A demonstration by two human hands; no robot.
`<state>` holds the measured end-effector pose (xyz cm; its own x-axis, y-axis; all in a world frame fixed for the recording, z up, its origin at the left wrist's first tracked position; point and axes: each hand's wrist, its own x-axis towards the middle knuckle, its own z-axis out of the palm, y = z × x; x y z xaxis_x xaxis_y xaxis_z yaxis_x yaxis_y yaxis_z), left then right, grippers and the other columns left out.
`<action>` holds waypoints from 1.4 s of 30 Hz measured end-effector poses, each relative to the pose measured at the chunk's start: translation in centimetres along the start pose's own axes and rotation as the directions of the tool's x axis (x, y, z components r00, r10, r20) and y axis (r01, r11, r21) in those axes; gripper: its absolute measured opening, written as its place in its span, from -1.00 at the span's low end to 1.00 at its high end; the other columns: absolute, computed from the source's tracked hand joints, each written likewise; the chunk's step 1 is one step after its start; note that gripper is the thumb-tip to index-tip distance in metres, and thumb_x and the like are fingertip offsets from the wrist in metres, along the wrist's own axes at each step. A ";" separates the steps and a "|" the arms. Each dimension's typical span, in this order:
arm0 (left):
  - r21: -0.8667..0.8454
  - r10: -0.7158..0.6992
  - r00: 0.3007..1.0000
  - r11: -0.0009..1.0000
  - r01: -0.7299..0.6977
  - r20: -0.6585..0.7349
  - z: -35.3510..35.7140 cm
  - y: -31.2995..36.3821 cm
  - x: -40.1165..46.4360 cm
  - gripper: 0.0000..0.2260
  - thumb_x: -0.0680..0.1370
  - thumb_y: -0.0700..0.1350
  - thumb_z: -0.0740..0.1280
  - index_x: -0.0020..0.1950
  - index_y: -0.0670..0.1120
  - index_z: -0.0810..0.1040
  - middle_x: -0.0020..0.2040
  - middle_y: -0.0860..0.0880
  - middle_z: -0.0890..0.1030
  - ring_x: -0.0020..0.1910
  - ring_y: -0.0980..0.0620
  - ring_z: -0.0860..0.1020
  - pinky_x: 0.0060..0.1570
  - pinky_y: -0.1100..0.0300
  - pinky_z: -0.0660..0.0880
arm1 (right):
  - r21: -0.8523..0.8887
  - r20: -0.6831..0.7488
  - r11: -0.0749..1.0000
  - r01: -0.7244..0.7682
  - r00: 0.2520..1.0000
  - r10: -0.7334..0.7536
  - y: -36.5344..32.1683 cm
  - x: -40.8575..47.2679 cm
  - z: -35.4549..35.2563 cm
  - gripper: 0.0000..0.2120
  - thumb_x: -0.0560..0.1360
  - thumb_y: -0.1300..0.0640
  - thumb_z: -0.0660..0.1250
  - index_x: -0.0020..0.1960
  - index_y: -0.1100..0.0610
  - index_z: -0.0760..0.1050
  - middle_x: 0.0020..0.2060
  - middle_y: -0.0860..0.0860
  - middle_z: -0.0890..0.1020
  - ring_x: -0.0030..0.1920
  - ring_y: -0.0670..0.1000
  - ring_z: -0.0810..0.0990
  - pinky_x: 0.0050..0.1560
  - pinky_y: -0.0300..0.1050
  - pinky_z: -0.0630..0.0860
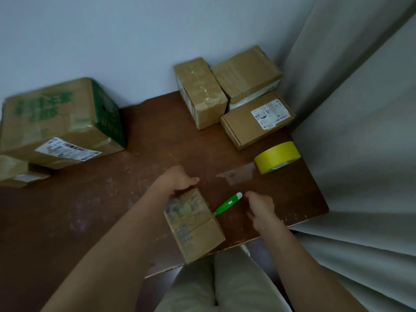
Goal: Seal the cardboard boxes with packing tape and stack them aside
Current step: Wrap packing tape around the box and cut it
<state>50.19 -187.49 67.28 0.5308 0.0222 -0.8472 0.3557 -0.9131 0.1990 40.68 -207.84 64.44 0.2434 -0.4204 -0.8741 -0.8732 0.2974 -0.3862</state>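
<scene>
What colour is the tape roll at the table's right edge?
Yellow. The tape roll shows best in the head view, beside the labelled flat box.

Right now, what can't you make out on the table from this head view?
- Small box: blurred, seam taping unclear; left hand covers its far end.
- Green cutter: blade end hidden behind that box.
- Shipping label: print too small.
- Left-edge box: cut off.

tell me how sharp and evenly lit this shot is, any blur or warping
Head view: dim, flat light with soft shadows and no strong glare; the left hand and right hand are slightly smeared, and the print on the small box is unreadable; wide-angle warping bends the table edge and tilts the big green-printed box outward.
</scene>
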 end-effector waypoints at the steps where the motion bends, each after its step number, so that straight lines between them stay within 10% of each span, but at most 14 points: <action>1: -0.024 -0.021 0.999 0.999 0.022 0.050 0.2 -0.5 -0.4 -0.42 0.58 0.24 0.25 0.31 -0.24 0.48 0.25 -0.18 0.55 0.05 -0.15 0.59 -0.11 0.12 0.55 | -0.067 0.141 0.994 -0.084 0.986 0.093 0.3 -1.2 0.2 -0.65 0.54 0.15 0.38 0.28 0.20 0.40 0.16 0.12 0.51 0.12 0.13 0.51 0.08 0.15 0.51; 7: -0.183 -0.117 0.988 0.974 0.134 0.100 1.4 -2.3 -1.8 -0.39 0.58 0.30 0.18 0.30 -0.21 0.51 0.27 -0.17 0.53 0.18 -0.19 0.54 0.14 -0.02 0.53 | -0.332 0.324 0.932 -0.148 0.910 0.259 1.0 -3.9 1.6 -0.79 0.61 0.15 0.29 0.22 0.09 0.37 0.24 0.13 0.42 0.25 0.19 0.46 0.24 0.55 0.36; 16: -0.380 -0.190 0.976 0.900 0.215 0.102 -0.3 -5.3 -3.6 -0.36 0.53 0.34 0.24 0.34 -0.16 0.43 0.20 -0.20 0.53 0.16 -0.26 0.52 0.13 -0.19 0.55 | -0.396 0.406 0.918 -0.002 0.897 0.177 0.4 -6.0 3.7 -0.82 0.56 0.25 0.35 0.13 0.20 0.42 0.01 0.11 0.48 0.03 0.09 0.56 -0.10 0.28 0.61; 24: -0.638 -0.161 0.984 0.766 0.075 -0.078 -3.7 -9.1 -4.8 -0.25 0.51 0.43 0.14 0.43 -0.15 0.37 0.01 -0.11 0.58 0.06 -0.19 0.56 0.05 -0.09 0.52 | -0.356 0.488 0.793 0.494 0.822 -0.293 -1.9 -8.2 7.1 -0.75 0.52 0.16 0.44 0.16 0.01 0.49 0.05 0.01 0.56 -0.02 -0.02 0.54 -0.07 -0.03 0.60; 30: -0.807 -0.123 0.947 0.563 -0.180 -0.297 -1.1 -9.7 -3.8 -0.58 0.58 0.27 0.22 0.29 0.02 0.42 0.23 -0.07 0.54 0.13 -0.11 0.56 0.19 -0.12 0.52 | -0.256 0.429 0.509 0.822 0.568 -0.702 -2.8 -7.8 8.6 -0.81 0.53 0.22 0.38 0.00 -0.07 0.52 0.08 -0.03 0.54 -0.02 -0.18 0.49 -0.07 -0.34 0.41; 35: -0.873 -0.063 0.944 0.404 -0.274 -0.325 1.5 -9.3 -3.3 -0.81 0.67 0.06 0.17 0.24 0.21 0.48 0.24 0.00 0.55 0.19 -0.07 0.55 0.23 -0.15 0.50 | -0.191 0.425 0.427 0.884 0.466 -0.776 -3.1 -7.1 9.1 -0.77 0.53 0.31 0.33 -0.01 -0.03 0.53 0.06 -0.02 0.53 -0.01 -0.20 0.51 -0.06 -0.46 0.41; 42: -0.852 -0.083 0.929 0.435 -0.291 -0.360 2.8 -9.8 -2.7 -0.84 0.67 -0.02 0.18 0.02 0.10 0.55 0.11 -0.02 0.62 0.14 -0.04 0.59 0.26 -0.11 0.50 | -0.234 0.407 0.315 0.920 0.387 -0.827 -2.6 -6.1 9.9 -0.76 0.54 0.36 0.29 0.03 0.05 0.54 0.07 0.00 0.45 0.06 -0.02 0.49 -0.01 -0.46 0.37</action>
<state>43.12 -179.77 66.25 0.7408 0.2429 -0.6263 0.6554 -0.0568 0.7532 45.64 -197.56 67.90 0.9885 -0.0600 -0.1386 -0.1500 -0.4940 -0.8564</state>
